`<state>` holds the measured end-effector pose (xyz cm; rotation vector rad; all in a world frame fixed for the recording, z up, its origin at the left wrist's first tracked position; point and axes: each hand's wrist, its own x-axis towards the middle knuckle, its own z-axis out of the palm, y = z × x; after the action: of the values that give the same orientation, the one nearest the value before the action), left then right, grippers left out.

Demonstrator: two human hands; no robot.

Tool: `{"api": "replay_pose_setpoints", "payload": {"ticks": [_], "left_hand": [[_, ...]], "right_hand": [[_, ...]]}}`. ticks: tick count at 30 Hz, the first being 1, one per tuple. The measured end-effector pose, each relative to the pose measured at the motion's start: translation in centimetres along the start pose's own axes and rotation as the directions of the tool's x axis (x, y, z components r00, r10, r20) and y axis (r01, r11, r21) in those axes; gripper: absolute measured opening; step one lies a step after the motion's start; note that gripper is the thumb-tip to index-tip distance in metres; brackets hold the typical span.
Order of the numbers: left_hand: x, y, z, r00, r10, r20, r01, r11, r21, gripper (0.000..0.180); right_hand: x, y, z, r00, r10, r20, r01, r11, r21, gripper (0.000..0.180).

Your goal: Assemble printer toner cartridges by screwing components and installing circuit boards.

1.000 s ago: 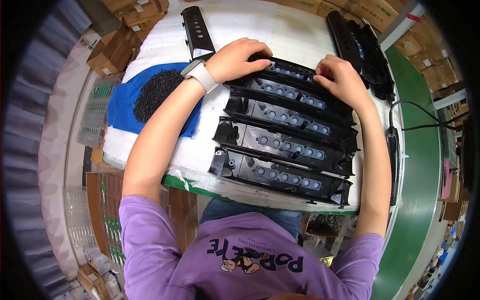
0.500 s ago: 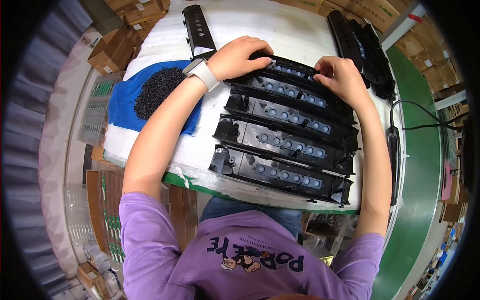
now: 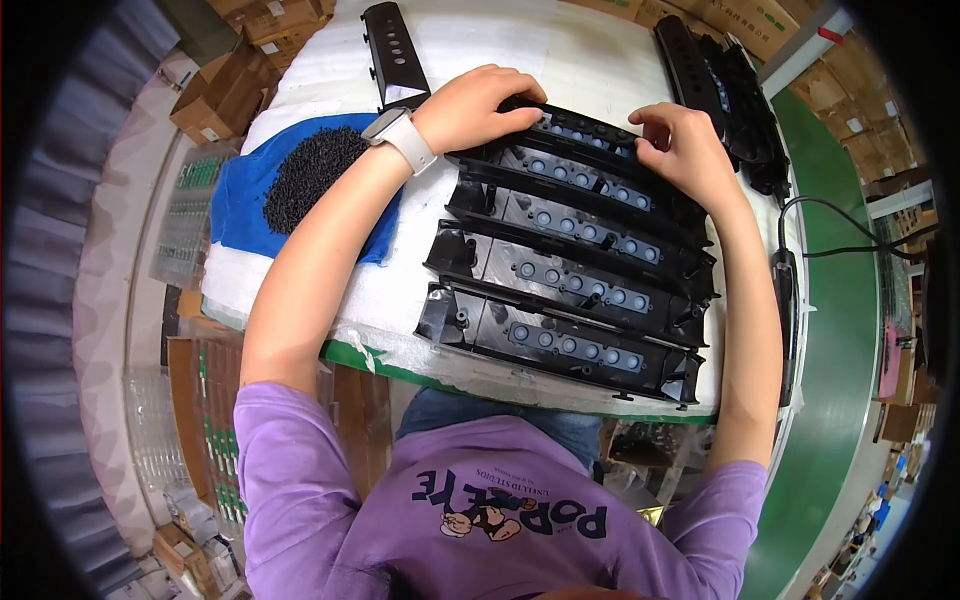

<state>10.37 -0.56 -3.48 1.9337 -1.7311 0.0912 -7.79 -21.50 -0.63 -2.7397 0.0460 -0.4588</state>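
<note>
Several long black plastic panels with rows of round button holes lie side by side on the white padded table [image 3: 520,40]. My left hand [image 3: 478,106], a white watch on its wrist, presses on the left end of the farthest panel [image 3: 590,135]. Fingers bent, my right hand [image 3: 683,150] rests on the right end of that same panel. The nearest panel [image 3: 560,345] lies close to the table's front edge. Whether either hand holds a small part is hidden.
A heap of small black parts [image 3: 310,172] sits on a blue cloth [image 3: 240,200] at the left. One single black panel [image 3: 393,50] lies at the back, a stack of black panels [image 3: 725,95] at the back right. A black cabled tool [image 3: 785,300] lies right. Cardboard boxes [image 3: 225,95] surround the table.
Both hands stay on the farthest panel; my right hand's fingers have shifted slightly along its right end. The panels have not moved.
</note>
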Motion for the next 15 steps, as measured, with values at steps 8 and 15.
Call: {"api": "replay_pose_setpoints", "payload": {"ticks": [8, 15], "left_hand": [[-0.3, -0.1, -0.2, 1.0, 0.019, 0.015, -0.019, 1.0, 0.016, 0.028], [-3.1, 1.3, -6.3, 0.961, -0.011, -0.277, 0.004, 1.0, -0.027, 0.03]], "right_hand": [[1.8, -0.2, -1.4, 0.888, 0.087, -0.452, -0.062, 0.996, 0.069, 0.021], [0.8, 3.9, -0.2, 0.939, 0.047, -0.342, -0.135, 0.962, -0.238, 0.015]]}}
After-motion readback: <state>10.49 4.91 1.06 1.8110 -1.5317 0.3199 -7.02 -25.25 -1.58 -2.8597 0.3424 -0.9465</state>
